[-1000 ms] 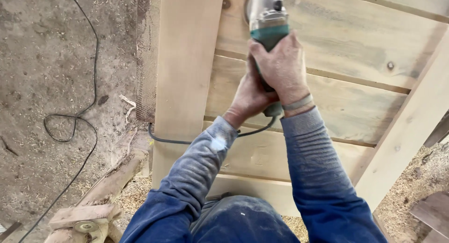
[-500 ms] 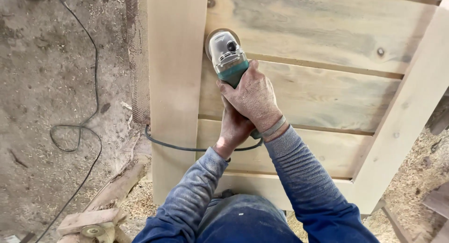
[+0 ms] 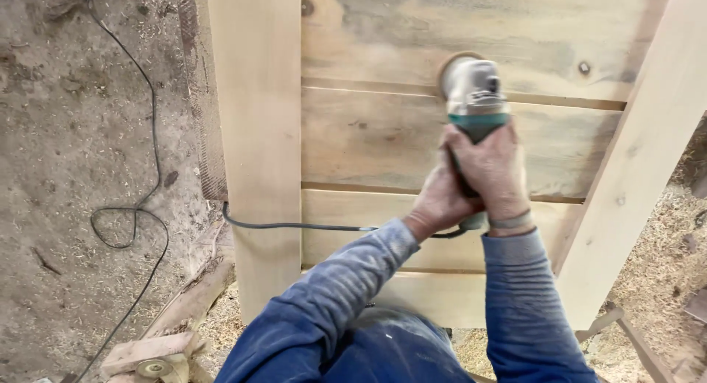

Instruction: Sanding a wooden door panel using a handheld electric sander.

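Nearest: blue sleeves dusted with sawdust, both forearms reaching up-frame. Left hand (image 3: pixel 440 205) wrapped around the rear of the angle grinder (image 3: pixel 475 103), fingers curled tight under the body. Right hand (image 3: pixel 492 171) clamped over the top of the same body, just ahead of the left, grey cuff band at the wrist. Both grips closed firmly on the tool, hands touching each other.

Grinder: grey head, teal body, tan disc at the front edge, pressed flat on the wooden panel (image 3: pixel 383 140). Head sits over the seam between the top two horizontal boards, right of panel centre. Slight motion blur on the head.

Black power cord (image 3: pixel 294 226) exits the tool's tail, runs left across the lower board, passes the pale vertical plank (image 3: pixel 254 132) and loops on the dirt floor (image 3: pixel 66 169) at left.

Second pale plank (image 3: pixel 641 162) angled along the panel's right side. Sawdust and shavings (image 3: pixel 655 272) heaped beyond it at right. Scrap wood block (image 3: pixel 147 351) with a small round disc lying on it at bottom left. Knots visible in the top board, far edge of frame.
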